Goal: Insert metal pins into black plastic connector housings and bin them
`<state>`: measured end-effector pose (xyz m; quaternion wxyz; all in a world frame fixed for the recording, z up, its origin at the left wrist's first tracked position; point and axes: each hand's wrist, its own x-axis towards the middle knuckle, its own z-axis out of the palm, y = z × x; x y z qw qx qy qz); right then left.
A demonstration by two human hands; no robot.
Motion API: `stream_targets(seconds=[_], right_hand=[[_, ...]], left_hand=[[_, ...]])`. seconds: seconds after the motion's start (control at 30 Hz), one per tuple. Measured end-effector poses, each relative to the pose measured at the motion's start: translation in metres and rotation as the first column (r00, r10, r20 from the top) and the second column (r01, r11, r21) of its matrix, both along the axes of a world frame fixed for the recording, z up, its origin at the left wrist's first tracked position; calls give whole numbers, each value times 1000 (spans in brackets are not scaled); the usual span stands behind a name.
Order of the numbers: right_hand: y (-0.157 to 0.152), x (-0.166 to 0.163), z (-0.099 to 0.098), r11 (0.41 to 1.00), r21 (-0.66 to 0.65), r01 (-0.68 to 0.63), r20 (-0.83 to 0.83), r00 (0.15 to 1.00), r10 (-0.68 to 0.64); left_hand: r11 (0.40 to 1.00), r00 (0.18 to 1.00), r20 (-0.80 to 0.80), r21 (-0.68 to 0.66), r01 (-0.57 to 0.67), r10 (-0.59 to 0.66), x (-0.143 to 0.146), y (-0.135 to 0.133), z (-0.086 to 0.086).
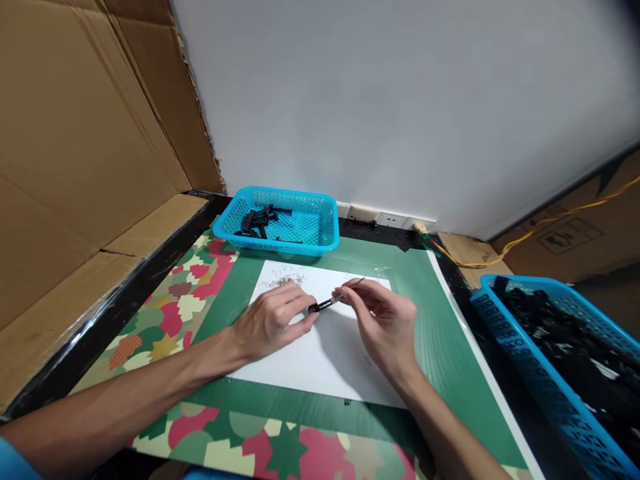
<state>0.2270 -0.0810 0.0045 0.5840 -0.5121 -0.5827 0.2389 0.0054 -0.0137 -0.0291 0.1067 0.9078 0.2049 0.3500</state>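
1. Beyond the white sheet [320, 363]: plain wall [380, 100], sockets [391, 219] along its foot.
2. Left of the sheet: tall cardboard [85, 100].
3. Under the sheet, and out past its edges: green mat [450, 333] with patterned border.
4. Right of the sheet, well apart: blue basket [545, 387], heaped with black items [555, 337].
5. Beyond the sheet's far left: smaller blue basket [275, 249], black pieces [257, 220] mostly in its left half.
6. Over the sheet's left half: left hand [273, 317], pinched closed on the left end of the black part.
7. Over the sheet's right half: right hand [385, 320], thumb and fingertips closed on a slim tool [357, 283]; exact type unclear.
8. Above the sheet, squarely between both hands: black part [326, 305], slim, tilted up toward right fingertips. Can't tell whether touching them.
9. On the sheet's far left: scatter of tiny metal bits [287, 280].
10. Just off the sheet's near edge: tiny black bits [347, 401].
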Motion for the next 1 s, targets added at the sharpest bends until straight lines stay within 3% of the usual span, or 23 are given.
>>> stream_targets(seconds=[0.17, 0.4, 0.57, 0.63, 0.7, 0.83, 0.9, 1.0], right_hand=[[2, -11, -4, 995, -60, -81, 107, 990, 87], [4, -13, -2, 994, -83, -76, 122, 989, 85], [0, -4, 12, 998, 53, 16, 158, 987, -24], [-3, 5, 23, 987, 154, 36, 265, 961, -77], [-6, 15, 34, 976, 214, -30, 414, 908, -63], [-9, 34, 41, 959, 35, -282, 604, 770, 205], [-9, 38, 36, 942, -73, -326, 645, 705, 294], [-8, 35, 29, 936, -132, -326, 692, 646, 323]], left_hand=[[1000, 998, -69, 12, -2, 3, -1, -1, -2], [998, 997, -77, 62, 19, -14, -3, 0, -2], [992, 993, 116, 129, 6, -21, -1, 1, 4], [987, 979, 202, 163, 9, -42, 0, 2, 6], [985, 967, 248, 174, 16, -60, 0, 2, 6], [987, 965, 250, 157, 37, -75, 1, 2, 5], [987, 971, 228, 155, 42, -77, 0, 2, 3], [986, 978, 189, 154, 57, -86, -1, 1, 2]])
